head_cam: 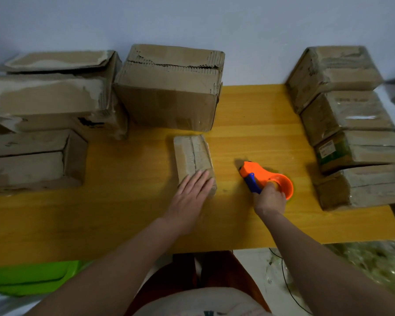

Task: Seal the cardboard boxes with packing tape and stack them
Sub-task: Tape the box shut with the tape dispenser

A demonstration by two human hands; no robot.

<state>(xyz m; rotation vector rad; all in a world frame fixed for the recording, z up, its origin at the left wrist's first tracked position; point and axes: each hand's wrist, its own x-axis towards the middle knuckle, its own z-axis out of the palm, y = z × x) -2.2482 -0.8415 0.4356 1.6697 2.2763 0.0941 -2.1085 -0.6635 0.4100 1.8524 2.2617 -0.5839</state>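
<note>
Item: small box (193, 159), cardboard, lying flat near the middle of the yellow table (123, 201), long side running away from the person, flaps closed with a seam down the top and a glossy film over it. Left hand (192, 190): fingers straight and together, palm down, pressing on the near end of the small box. Right hand (269, 199): fingers curled round the blue handle of the tape dispenser (266, 179), which rests on the table just right of the small box, apart from it, its orange nose pointing away and to the left. Left group: a wide box (50, 96) at the far left with a loose flap lying on top, a low box (32, 160) in front of it at the table's left edge, and a tall box (169, 87) behind the small box with a torn top edge, all with worn, peeling surfaces. Right group: a stack (351, 128) of four boxes rising along the right edge of the table, each showing shiny tape on its top face; the third from the top bears a green printed label. Background: pale wall (237, 30). Below the table edge: a green object (32, 277) at lower left, a thin black cable (283, 274) on a light floor at lower right.
</note>
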